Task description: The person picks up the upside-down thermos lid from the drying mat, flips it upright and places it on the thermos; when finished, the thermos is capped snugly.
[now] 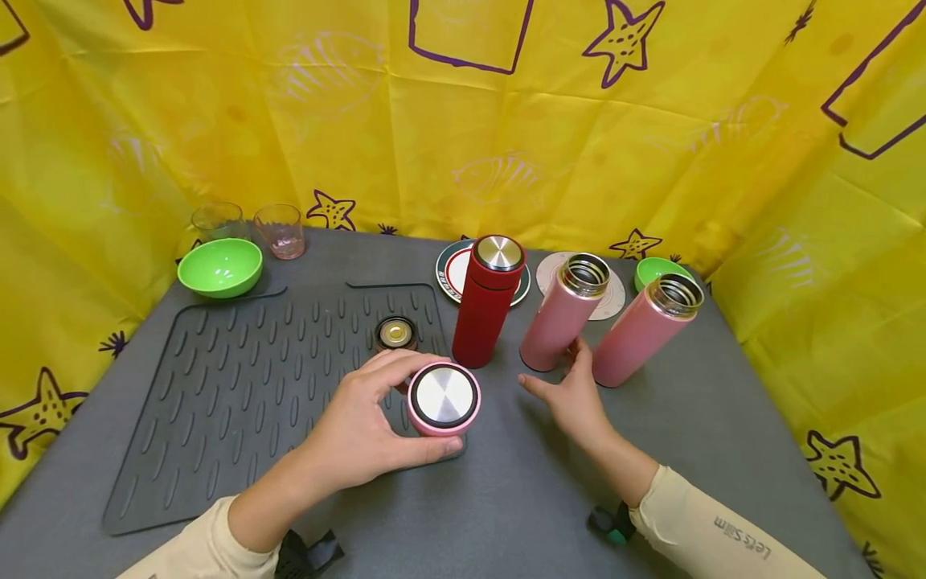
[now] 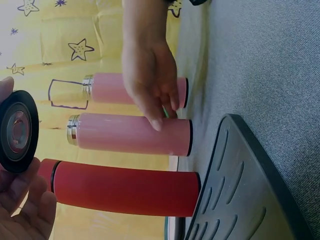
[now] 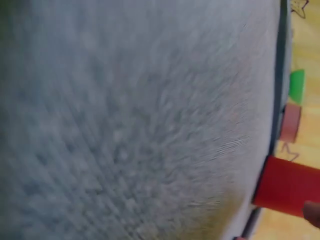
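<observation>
My left hand (image 1: 405, 408) grips a pink lid (image 1: 444, 398) with a steel top just above the mat's right edge. Its dark underside (image 2: 17, 131) shows in the left wrist view. My right hand (image 1: 553, 371) is open, fingers spread, at the bases of two uncapped pink flasks (image 1: 564, 315) (image 1: 645, 330). Whether it touches them I cannot tell. A red flask (image 1: 486, 304) stands capped to their left. In the left wrist view the right hand (image 2: 150, 82) hangs before the pink flasks (image 2: 132, 134) (image 2: 107, 88), with the red flask (image 2: 125, 189) nearer. The right wrist view is blurred; the red flask (image 3: 287, 187) shows at its edge.
A second lid (image 1: 395, 333) lies on the ribbed grey mat (image 1: 239, 402). At the back left stand a green bowl (image 1: 220, 267) and two glasses (image 1: 217, 219) (image 1: 280, 230). Behind the flasks are a plate (image 1: 450, 269), a coaster (image 1: 613, 304) and a small green bowl (image 1: 651, 269). Yellow cloth walls the table.
</observation>
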Motion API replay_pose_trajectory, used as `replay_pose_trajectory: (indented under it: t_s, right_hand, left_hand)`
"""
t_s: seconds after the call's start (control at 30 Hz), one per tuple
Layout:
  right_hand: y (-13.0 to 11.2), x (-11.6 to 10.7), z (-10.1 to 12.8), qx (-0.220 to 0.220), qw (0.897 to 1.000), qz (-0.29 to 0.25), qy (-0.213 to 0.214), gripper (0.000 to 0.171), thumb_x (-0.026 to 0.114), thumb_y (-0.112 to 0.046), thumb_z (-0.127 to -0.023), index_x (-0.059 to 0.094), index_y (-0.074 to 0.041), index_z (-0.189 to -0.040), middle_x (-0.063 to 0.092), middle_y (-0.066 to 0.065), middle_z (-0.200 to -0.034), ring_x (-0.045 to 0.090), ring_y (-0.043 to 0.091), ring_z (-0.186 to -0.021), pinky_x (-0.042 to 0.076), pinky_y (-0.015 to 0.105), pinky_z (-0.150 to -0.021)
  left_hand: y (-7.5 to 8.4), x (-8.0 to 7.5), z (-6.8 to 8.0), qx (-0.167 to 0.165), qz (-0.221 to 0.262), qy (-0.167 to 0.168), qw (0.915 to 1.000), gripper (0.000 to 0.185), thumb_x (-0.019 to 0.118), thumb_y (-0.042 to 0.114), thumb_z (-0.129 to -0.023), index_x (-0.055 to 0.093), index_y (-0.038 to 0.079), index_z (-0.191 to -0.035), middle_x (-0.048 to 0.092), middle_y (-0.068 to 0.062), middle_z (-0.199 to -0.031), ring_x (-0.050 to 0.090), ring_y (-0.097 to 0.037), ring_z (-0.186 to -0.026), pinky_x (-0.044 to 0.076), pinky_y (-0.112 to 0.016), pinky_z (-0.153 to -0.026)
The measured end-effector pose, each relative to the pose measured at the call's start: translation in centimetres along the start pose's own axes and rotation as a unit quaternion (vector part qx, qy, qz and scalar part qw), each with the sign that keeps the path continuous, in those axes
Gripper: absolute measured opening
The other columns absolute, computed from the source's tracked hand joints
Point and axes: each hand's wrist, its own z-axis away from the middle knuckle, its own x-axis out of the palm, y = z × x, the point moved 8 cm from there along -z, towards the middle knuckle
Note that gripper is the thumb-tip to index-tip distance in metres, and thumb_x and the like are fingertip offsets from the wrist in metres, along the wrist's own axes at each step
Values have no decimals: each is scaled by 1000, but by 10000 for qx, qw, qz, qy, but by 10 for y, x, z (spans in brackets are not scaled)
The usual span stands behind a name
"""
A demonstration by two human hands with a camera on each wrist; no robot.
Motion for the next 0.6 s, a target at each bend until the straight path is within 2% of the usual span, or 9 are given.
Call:
replay_pose_trajectory:
  t_s: [0.13,0.2,0.33,0.6]
  right_hand:
    - [11,3,-15,172,9983,-548,48,87,78,-1,-79,22,4,-145,38,20,-141,39,31,-132,32,43,-109]
    - [16,3,-22,244,9975,-657,122,79,77,1,-79,29,5,-141,44,20,-135,45,30,-125,36,42,-105]
    - [24,1,-33,423,9984,-228,292,68,79,-4,-78,40,4,-134,52,18,-127,52,29,-114,40,40,-98]
    - [24,-3,-38,484,9974,432,306,65,83,-13,-77,46,3,-128,57,19,-120,55,31,-107,42,41,-94]
  left_hand:
    - [-1,2,0,-9,46,-55,10000,65,92,39,-65,66,25,-122,63,13,-116,53,-10,-103,47,-29,-79]
    - [-2,3,0,-31,65,-81,9999,64,92,39,-65,66,25,-122,63,13,-116,54,-10,-104,47,-29,-79]
    - [-4,5,0,-67,101,-129,9998,64,92,39,-65,65,25,-122,62,13,-115,54,-11,-104,48,-30,-80]
    - [-5,7,-2,39,123,-177,9998,64,92,37,-65,65,24,-121,62,12,-114,55,-11,-103,48,-30,-80]
